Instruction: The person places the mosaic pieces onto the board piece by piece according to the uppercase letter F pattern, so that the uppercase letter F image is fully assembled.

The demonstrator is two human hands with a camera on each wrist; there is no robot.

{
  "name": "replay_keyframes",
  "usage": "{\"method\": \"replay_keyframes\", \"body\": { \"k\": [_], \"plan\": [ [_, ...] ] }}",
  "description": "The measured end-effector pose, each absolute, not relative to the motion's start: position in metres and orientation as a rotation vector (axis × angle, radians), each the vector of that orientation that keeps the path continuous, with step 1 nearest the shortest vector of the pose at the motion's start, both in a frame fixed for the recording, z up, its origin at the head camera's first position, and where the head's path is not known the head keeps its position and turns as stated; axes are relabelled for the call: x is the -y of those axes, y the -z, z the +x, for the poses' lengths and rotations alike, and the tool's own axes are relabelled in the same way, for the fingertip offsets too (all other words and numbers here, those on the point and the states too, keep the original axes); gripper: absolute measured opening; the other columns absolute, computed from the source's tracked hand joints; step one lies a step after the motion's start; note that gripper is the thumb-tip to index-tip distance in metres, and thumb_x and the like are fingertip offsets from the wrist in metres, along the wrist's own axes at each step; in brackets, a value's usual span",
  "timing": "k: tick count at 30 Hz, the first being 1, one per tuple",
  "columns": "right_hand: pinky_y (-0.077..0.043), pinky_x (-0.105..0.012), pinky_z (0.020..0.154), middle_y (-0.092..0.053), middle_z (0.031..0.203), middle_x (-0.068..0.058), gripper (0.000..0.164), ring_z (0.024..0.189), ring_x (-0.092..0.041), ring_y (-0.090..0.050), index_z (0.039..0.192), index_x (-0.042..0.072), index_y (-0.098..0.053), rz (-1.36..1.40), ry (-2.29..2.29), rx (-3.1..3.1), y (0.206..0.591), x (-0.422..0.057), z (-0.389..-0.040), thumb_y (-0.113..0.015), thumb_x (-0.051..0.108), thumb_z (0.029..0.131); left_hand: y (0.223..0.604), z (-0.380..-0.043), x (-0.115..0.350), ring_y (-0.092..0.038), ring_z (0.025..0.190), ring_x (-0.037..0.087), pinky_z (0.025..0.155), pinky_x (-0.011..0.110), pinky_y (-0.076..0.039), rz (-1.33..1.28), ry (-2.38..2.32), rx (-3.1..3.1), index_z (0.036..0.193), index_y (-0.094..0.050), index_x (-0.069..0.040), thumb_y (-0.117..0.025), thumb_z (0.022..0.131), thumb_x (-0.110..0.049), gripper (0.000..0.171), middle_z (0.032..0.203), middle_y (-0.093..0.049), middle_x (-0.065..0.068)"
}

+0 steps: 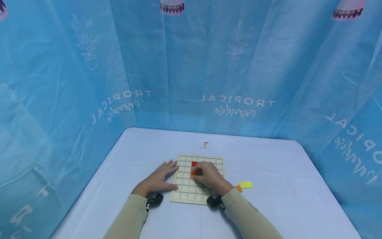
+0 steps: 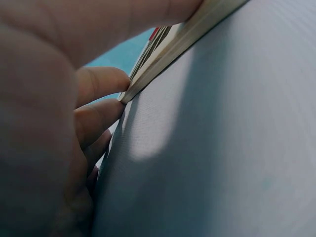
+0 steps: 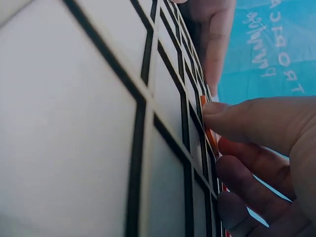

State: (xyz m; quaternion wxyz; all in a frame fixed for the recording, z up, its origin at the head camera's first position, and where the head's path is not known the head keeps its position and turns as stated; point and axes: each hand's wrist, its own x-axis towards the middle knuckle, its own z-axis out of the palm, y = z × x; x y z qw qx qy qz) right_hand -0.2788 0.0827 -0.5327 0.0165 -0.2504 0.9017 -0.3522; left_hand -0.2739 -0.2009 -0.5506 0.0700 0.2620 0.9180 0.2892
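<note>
A square wooden grid board lies on the white table. My left hand rests by its left side, fingers spread and fairly straight, with thumb and fingertips against the edge. In the left wrist view, the thumb lies along the board's rim. Over the middle of the grid, my right hand pinches an orange tile between thumb and fingers, low at the board's surface. Part of that orange tile shows beside the thumb in the head view. A red tile sits in a cell just beyond the fingertips.
Right of the board lie yellow tiles and an orange tile, partly behind the right wrist. A small card with a printed coloured grid lies beyond the board. Blue printed curtains hang around the table.
</note>
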Motion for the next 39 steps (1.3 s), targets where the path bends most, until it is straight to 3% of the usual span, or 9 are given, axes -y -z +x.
{"method": "replay_keyframes", "body": {
  "k": [14, 24, 30, 35, 39],
  "plan": [
    [-0.059, -0.030, 0.083, -0.070, 0.100, 0.007, 0.015, 0.090, -0.010, -0.065, 0.107, 0.014, -0.080, -0.710, 1.183, -2.805, 0.528, -0.112, -0.268, -0.085, 0.014, 0.092, 0.551, -0.274, 0.199, -0.010, 0.159, 0.027, 0.126, 0.054, -0.008, 0.762, -0.862, -2.760, 0.161, -0.047, -0.014, -0.080, 0.080, -0.070, 0.103, 0.171, -0.030, 0.002],
    [-0.059, -0.035, 0.080, -0.071, 0.101, 0.004, 0.017, 0.090, -0.012, -0.064, 0.106, 0.010, -0.080, -0.602, 1.217, -2.849, 0.521, -0.161, -0.258, -0.086, 0.011, 0.090, 0.548, -0.273, 0.199, -0.010, 0.159, 0.028, 0.125, 0.057, -0.009, 0.750, -0.865, -2.761, 0.161, -0.047, -0.015, -0.079, 0.080, -0.071, 0.104, 0.171, -0.029, 0.002],
    [-0.058, -0.036, 0.078, -0.070, 0.101, 0.007, 0.021, 0.088, -0.013, -0.063, 0.107, 0.015, -0.080, -0.512, 1.179, -2.840, 0.521, -0.197, -0.249, -0.088, 0.015, 0.088, 0.548, -0.273, 0.198, -0.009, 0.160, 0.030, 0.124, 0.059, -0.010, 0.736, -0.877, -2.752, 0.161, -0.046, -0.015, -0.080, 0.079, -0.070, 0.105, 0.171, -0.028, 0.002],
    [-0.057, -0.037, 0.082, -0.071, 0.107, 0.008, 0.027, 0.095, -0.019, -0.063, 0.111, 0.018, -0.079, -0.640, 1.164, -2.719, 0.521, -0.224, -0.240, -0.090, 0.018, 0.087, 0.549, -0.273, 0.198, -0.009, 0.160, 0.028, 0.124, 0.060, -0.011, 0.732, -0.875, -2.760, 0.161, -0.047, -0.016, -0.080, 0.078, -0.072, 0.105, 0.171, -0.029, 0.001],
    [-0.056, -0.036, 0.089, -0.072, 0.109, 0.011, 0.028, 0.098, -0.016, -0.064, 0.112, 0.020, -0.078, -0.735, 1.130, -2.713, 0.527, -0.238, -0.236, -0.090, 0.021, 0.087, 0.549, -0.272, 0.198, -0.009, 0.160, 0.029, 0.124, 0.061, -0.013, 0.722, -0.882, -2.767, 0.161, -0.048, -0.016, -0.080, 0.077, -0.073, 0.106, 0.171, -0.030, 0.001]
  ]
}}
